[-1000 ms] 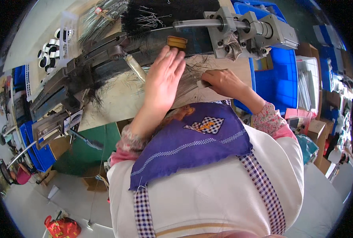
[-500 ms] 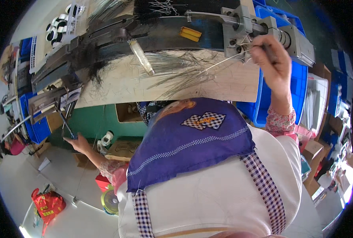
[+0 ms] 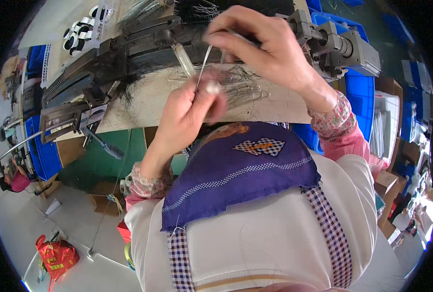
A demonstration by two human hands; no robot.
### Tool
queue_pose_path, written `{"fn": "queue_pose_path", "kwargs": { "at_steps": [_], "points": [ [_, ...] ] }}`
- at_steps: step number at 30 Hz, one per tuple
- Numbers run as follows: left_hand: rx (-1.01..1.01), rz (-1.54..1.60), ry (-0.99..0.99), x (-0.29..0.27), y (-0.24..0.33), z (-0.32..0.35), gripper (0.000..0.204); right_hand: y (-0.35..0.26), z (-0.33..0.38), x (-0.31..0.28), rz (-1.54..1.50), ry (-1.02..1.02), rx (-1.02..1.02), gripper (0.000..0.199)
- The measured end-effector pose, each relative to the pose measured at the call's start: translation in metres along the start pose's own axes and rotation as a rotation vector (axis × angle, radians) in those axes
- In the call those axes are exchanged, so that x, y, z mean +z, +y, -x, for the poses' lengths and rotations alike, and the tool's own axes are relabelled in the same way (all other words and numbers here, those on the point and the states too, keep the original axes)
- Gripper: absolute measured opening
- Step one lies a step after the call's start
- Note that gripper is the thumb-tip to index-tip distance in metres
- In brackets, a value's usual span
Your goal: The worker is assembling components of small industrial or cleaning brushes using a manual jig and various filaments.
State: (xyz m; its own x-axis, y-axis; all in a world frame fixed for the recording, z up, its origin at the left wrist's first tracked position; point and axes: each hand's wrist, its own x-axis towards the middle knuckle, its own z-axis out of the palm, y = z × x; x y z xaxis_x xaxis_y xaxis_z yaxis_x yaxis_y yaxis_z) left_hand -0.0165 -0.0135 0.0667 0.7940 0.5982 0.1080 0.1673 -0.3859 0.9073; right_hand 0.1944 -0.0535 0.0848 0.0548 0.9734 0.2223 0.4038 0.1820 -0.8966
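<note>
A thin, pale metal wire runs steeply between my two hands above the bench. My left hand is closed around its lower end, the thumb pressed on top and the fingertips smeared by motion. Higher up and to the right, my right hand pinches the upper end between thumb and bent fingers. Beneath them lies a loose bundle of thin metal wires, partly covered by the hands. A tape-wrapped handle of the metal bench machine stands just behind my left hand.
The machine's cylindrical end sits at the right, over blue plastic bins. A lever with a dark grip hangs off the bench's left front. White-and-black rolls lie at the back left. A red bag is on the floor.
My left hand has left the lever at the lower left and come up over the bench to the wire. My right hand has moved left from the machine's right end, carrying the wire.
</note>
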Motion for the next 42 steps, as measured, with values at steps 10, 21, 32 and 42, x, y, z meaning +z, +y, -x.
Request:
{"fn": "queue_pose_path", "kwargs": {
  "at_steps": [10,21,32,42],
  "points": [
    [-0.252,0.546,0.18,0.036,-0.059,-0.004,0.025,0.071,-0.023,-0.02,0.848,0.05,-0.399,0.026],
    [-0.14,2.188,0.296,-0.071,-0.045,0.012,0.026,0.058,-0.025,0.0,0.911,-0.053,-0.507,0.015],
    [-0.116,0.05,-0.122,0.024,-0.058,-0.099,0.025,0.107,-0.101,-0.062,0.945,-0.013,-0.094,0.019],
    [0.342,-0.923,0.204,-0.014,-0.057,-0.098,0.014,0.067,-0.06,-0.013,0.643,-0.164,-0.527,0.019]
  ]
}}
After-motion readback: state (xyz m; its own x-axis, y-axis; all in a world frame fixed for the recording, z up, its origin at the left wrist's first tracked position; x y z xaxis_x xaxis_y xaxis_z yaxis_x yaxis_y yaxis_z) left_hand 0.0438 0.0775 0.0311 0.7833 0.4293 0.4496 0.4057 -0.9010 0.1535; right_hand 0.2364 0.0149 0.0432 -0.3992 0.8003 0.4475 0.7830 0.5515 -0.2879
